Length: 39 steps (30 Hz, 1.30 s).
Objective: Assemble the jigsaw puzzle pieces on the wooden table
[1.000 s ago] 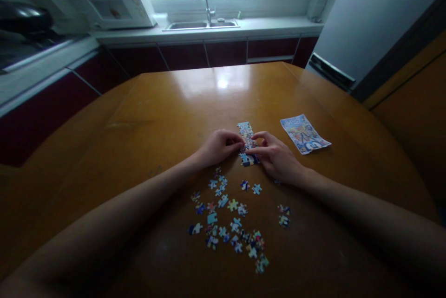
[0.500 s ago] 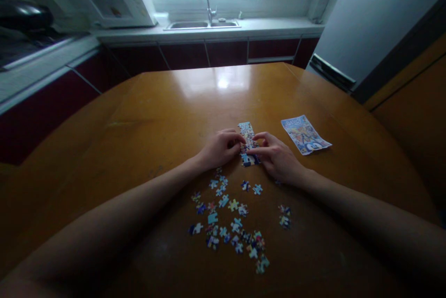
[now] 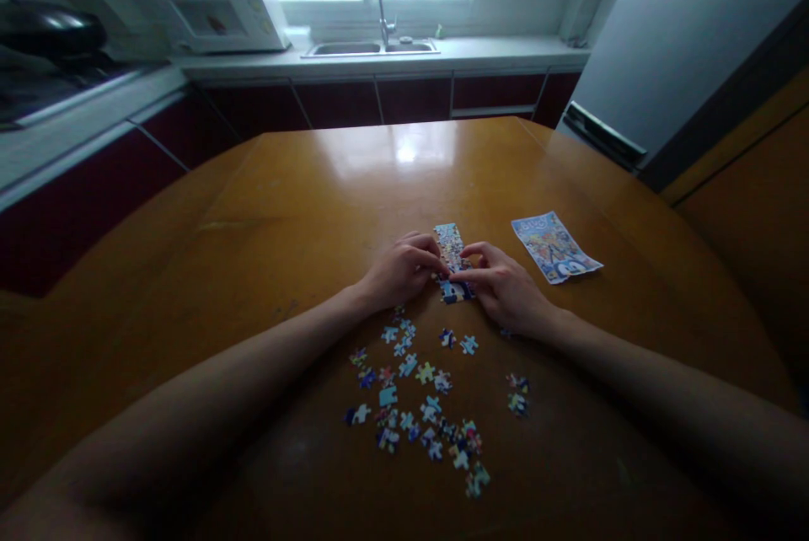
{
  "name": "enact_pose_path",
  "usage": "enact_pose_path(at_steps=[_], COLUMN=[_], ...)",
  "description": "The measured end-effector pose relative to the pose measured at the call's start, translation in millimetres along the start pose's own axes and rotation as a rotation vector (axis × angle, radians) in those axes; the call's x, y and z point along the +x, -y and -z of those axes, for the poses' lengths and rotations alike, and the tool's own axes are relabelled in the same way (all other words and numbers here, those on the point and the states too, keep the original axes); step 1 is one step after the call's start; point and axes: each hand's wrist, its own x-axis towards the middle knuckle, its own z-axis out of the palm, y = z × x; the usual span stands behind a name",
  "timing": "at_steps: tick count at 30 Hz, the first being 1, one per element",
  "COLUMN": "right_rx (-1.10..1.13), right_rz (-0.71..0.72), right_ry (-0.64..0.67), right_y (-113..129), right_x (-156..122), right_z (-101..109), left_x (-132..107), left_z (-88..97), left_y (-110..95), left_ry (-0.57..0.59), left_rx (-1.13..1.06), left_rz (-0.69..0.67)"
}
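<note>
A narrow strip of joined jigsaw puzzle (image 3: 449,243) lies on the table between my hands. My left hand (image 3: 409,270) is closed at the strip's left edge, its fingertips pressed together; whatever they pinch is hidden. From the right, my right hand (image 3: 502,284) rests its fingertips on the strip, fingers apart and stretched out. Just below the strip lie two loose puzzle pieces, a dark-and-white piece (image 3: 447,338) and a light blue piece (image 3: 468,345). Several more loose puzzle pieces (image 3: 425,372) are scattered nearer to me.
A creased picture sheet (image 3: 554,246) lies right of my right hand. A small group of puzzle pieces (image 3: 518,395) sits below my right forearm. Beyond the wooden table (image 3: 303,204) are a sink (image 3: 350,49), a microwave (image 3: 215,17) and a fridge (image 3: 683,35).
My left fingertips have shifted slightly right and down along the strip. My right hand stays nearly in place. The whole view has moved a little.
</note>
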Motion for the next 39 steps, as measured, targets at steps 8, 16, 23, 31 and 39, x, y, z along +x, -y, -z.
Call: enact_pose_path(at_steps=[8,16,23,31,39], right_rx=[0.001,0.017,0.013,0.024,0.042], right_rz=[-0.007,-0.007,-0.020,-0.029,-0.034], right_ry=[-0.001,-0.003,0.008,0.006,0.009], right_y=[0.9,0.5,1.5,2.1,3.4], right_x=[0.5,0.9,2.0,2.7,3.0], right_z=[0.4,0.8,1.1,0.3,2.3], left_x=[1.3,2.4,2.4,2.3,4.3], left_z=[3.7,2.3,5.2,8.0,8.8], left_y=[4.8,1.5,8.7,1.6,7.1], left_ry=[-0.076,-0.034,-0.122,0.051,-0.168], left_rx=[0.006,0.050,0.026,0.077,-0.007], left_rz=[-0.021,-0.092,-0.094,-0.098,-0.048])
